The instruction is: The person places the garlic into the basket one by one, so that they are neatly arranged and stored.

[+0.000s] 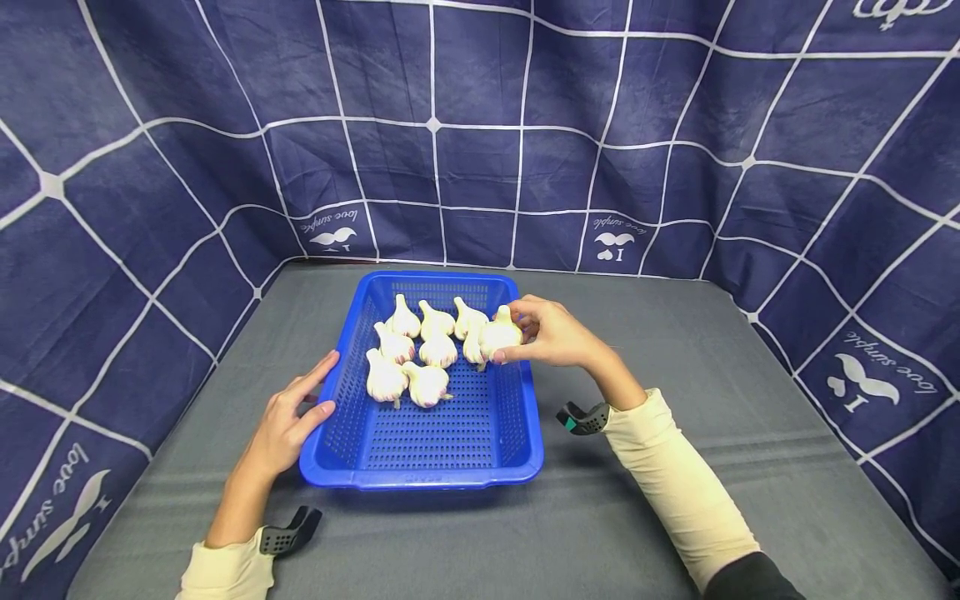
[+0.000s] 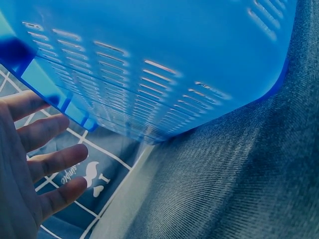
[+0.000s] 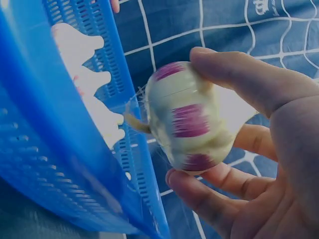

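Observation:
A blue perforated plastic basket (image 1: 420,482) sits on the grey cloth, with several white garlic bulbs (image 1: 427,385) grouped in its back and left parts. My right hand (image 1: 555,333) pinches one garlic bulb (image 1: 500,335) between thumb and fingers over the basket's right rim. In the right wrist view that bulb (image 3: 189,117) shows purple patches and a root tuft pointing at the basket. My left hand (image 1: 281,425) rests at the basket's left rim, fingertips on the edge. From the left wrist, the fingers of the left hand (image 2: 45,149) look spread and fairly straight beside the basket wall (image 2: 149,94).
Grey cloth (image 1: 720,367) covers the table around the basket. A dark blue curtain with white grid lines (image 1: 480,167) hangs at the back and both sides. Each wrist wears a black band (image 1: 288,533).

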`<action>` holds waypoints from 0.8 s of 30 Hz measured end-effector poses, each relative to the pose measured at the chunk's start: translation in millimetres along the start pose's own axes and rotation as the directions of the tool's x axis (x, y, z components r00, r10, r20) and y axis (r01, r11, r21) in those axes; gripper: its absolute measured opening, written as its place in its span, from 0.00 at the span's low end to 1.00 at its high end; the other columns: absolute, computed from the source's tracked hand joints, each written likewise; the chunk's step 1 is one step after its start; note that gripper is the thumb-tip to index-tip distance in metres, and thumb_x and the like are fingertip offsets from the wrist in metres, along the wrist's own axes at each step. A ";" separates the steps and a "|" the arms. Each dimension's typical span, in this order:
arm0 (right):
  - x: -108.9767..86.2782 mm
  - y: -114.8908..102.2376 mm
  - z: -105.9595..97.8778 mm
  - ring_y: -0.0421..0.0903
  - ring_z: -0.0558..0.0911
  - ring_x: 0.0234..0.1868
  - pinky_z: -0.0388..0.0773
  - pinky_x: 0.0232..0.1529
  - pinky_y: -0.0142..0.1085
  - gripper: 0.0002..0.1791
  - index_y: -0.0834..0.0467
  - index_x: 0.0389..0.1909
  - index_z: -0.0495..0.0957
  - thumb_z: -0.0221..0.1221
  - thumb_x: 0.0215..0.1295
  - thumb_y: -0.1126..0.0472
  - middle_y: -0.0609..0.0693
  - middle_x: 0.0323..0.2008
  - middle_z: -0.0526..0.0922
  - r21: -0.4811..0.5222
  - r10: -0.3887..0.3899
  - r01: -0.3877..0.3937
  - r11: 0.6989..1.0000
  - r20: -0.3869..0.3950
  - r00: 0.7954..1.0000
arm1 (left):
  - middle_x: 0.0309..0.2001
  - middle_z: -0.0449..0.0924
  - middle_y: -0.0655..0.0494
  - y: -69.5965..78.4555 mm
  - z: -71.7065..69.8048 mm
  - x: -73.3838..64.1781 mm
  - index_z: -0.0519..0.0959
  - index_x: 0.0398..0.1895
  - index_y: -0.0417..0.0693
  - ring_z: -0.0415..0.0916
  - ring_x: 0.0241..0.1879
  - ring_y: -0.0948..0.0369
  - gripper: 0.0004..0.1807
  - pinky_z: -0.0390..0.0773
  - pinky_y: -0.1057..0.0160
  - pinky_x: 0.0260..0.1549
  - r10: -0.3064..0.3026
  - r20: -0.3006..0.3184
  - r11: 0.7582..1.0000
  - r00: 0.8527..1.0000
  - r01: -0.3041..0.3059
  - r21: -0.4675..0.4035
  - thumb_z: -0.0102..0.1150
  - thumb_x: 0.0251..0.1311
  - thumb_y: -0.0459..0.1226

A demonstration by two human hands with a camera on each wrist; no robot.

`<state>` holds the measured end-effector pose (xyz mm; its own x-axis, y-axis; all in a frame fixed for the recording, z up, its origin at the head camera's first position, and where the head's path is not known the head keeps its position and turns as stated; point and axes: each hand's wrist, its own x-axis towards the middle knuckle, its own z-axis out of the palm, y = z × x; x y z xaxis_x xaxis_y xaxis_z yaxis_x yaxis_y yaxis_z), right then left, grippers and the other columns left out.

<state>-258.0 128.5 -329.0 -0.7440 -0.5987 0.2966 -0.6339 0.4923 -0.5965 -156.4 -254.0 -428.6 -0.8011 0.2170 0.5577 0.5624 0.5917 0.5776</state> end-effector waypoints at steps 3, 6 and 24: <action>4.1 -4.4 2.5 0.43 0.78 0.36 0.77 0.36 0.35 0.26 0.54 0.40 0.77 0.72 0.39 0.47 0.47 0.36 0.75 -0.011 -0.021 0.022 1.000 0.041 0.999 | 0.64 0.64 0.49 0.5 -0.1 0.0 0.64 0.65 0.45 0.67 0.49 0.69 0.32 0.70 0.67 0.38 0.002 -0.003 1.000 1.000 -0.002 0.004 0.53 0.53 0.29; 8.9 -8.8 4.5 0.42 0.77 0.35 0.77 0.34 0.34 0.26 0.56 0.39 0.77 0.72 0.39 0.48 0.47 0.35 0.75 -0.032 -0.048 0.050 0.998 0.056 0.997 | 0.63 0.65 0.46 4.4 -0.9 1.1 0.65 0.64 0.41 0.67 0.49 0.69 0.32 0.69 0.69 0.38 0.014 -0.012 1.000 1.000 -0.014 -0.003 0.54 0.51 0.27; 46.1 -11.4 33.9 0.44 0.80 0.37 0.76 0.35 0.30 0.24 0.58 0.37 0.74 0.72 0.41 0.51 0.50 0.35 0.79 0.042 -0.003 -0.011 0.999 0.318 0.948 | 0.59 0.66 0.36 43.9 -10.9 8.9 0.67 0.60 0.32 0.70 0.49 0.59 0.29 0.71 0.69 0.37 0.012 -0.011 1.000 1.000 -0.013 -0.012 0.54 0.50 0.25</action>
<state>-277.9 73.9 -333.7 -0.6366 -0.7698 0.0457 -0.6162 0.4722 -0.6304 -136.6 -234.6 -391.8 -0.7918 0.2158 0.5714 0.5749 0.5795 0.5776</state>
